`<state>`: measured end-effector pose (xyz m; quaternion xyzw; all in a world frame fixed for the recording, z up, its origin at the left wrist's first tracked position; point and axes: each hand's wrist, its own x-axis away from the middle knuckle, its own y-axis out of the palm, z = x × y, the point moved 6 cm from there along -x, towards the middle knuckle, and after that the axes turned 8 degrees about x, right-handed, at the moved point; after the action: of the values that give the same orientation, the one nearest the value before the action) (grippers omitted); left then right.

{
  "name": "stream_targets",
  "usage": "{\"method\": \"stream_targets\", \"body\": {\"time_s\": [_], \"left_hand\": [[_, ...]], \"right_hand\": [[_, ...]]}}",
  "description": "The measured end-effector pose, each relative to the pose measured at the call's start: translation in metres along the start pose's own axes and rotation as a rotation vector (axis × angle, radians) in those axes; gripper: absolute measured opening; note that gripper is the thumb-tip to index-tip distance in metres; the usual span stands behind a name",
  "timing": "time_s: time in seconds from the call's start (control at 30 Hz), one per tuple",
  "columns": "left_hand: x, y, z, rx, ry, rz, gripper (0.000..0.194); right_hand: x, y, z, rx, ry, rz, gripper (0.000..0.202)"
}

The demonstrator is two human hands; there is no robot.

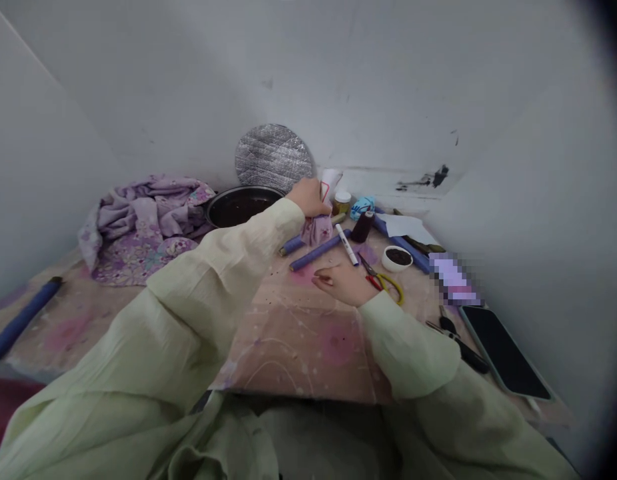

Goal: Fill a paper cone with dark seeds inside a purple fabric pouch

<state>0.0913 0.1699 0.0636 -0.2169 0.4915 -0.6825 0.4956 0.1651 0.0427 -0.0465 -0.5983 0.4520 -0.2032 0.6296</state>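
Observation:
My left hand (310, 197) reaches to the back of the table, its fingers closed on a small purple cloth (316, 230) that hangs below them. A white packet (330, 183) with a red mark stands just behind those fingers. My right hand (342, 283) rests low over the table with its fingers curled together; whether something small is between them cannot be made out. Near it lie a blue roll (319, 251), a white marker (346, 245) and scissors (383, 280) with yellow and red handles.
A dark round pan (208, 212) and bundled floral cloth (138, 227) are at the back left. A dark thread cone (362, 227), a small white bowl (397, 265) and a lidded jar (342, 203) stand right of centre. A phone (506, 350) lies at the right edge.

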Motion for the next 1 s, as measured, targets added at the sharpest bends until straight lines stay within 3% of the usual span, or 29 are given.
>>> {"method": "stream_targets", "body": {"time_s": [0.1, 0.2, 0.37, 0.5, 0.57, 0.67, 0.73, 0.9, 1.0], "left_hand": [[0.007, 0.002, 0.001, 0.010, 0.037, 0.000, 0.040], [0.013, 0.005, 0.006, 0.039, 0.062, -0.037, 0.037], [0.015, 0.000, 0.008, 0.027, 0.098, -0.002, 0.035], [0.016, 0.003, 0.001, 0.046, 0.081, -0.044, 0.034], [0.018, 0.008, -0.001, 0.092, 0.096, -0.107, 0.030], [0.022, 0.012, -0.001, 0.156, 0.164, -0.181, 0.025], [0.024, 0.013, -0.004, 0.184, 0.194, -0.215, 0.022], [0.029, 0.014, -0.007, 0.313, 0.274, -0.227, 0.021], [0.031, 0.019, -0.008, 0.289, 0.298, -0.254, 0.022]], "right_hand": [[0.002, -0.012, 0.009, 0.013, 0.071, 0.089, 0.028], [0.006, -0.021, 0.006, 0.074, 0.045, 0.199, 0.038], [0.019, 0.000, 0.003, 0.076, -0.067, 0.042, 0.021], [0.026, -0.008, 0.009, 0.084, 0.018, 0.163, 0.031], [0.028, -0.012, 0.006, 0.052, -0.008, 0.206, 0.036], [0.030, -0.005, -0.005, -0.074, -0.123, 0.084, 0.028], [0.032, -0.004, -0.008, -0.114, -0.120, 0.042, 0.023], [0.030, -0.021, -0.008, -0.086, -0.019, 0.179, 0.035], [0.029, -0.009, -0.014, -0.181, -0.059, -0.013, 0.033]]}}
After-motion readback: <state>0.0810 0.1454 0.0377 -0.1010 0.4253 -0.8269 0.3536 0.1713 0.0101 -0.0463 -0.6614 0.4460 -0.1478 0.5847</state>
